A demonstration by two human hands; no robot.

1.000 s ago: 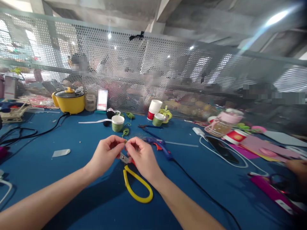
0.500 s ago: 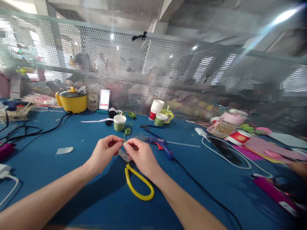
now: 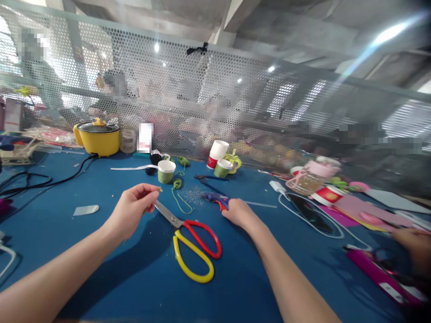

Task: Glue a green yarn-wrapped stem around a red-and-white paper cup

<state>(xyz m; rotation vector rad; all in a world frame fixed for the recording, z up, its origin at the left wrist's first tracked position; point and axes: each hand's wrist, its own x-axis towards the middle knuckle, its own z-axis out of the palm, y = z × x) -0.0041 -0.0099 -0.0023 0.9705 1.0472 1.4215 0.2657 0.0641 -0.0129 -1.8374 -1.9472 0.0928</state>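
My left hand (image 3: 133,211) is closed in a pinch, with a tiny yellow-green piece (image 3: 160,189) showing at its fingertips; what kind of thing it is I cannot make out. My right hand (image 3: 239,212) is wrapped round the handle of a blue hot glue gun (image 3: 215,197), which lies on its side with its red trigger showing. Between my arms lies a pair of scissors (image 3: 174,221) with one red and one yellow handle, its blade tips hidden near my left hand. Green yarn (image 3: 177,183) trails in a loose loop beyond the scissors.
Behind the hands stand green paper cups (image 3: 166,172), blue pliers (image 3: 208,183) and a yellow electric pot (image 3: 100,139). A phone (image 3: 310,211) with a white cable lies to the right, by a pink-lidded jar (image 3: 313,176). Another person's hand (image 3: 409,240) is at the right edge.
My hands have parted. The right hand has left the yarn and moved right onto the glue gun; the left has drawn slightly left with the tiny piece. The scissors' red handle now shows.
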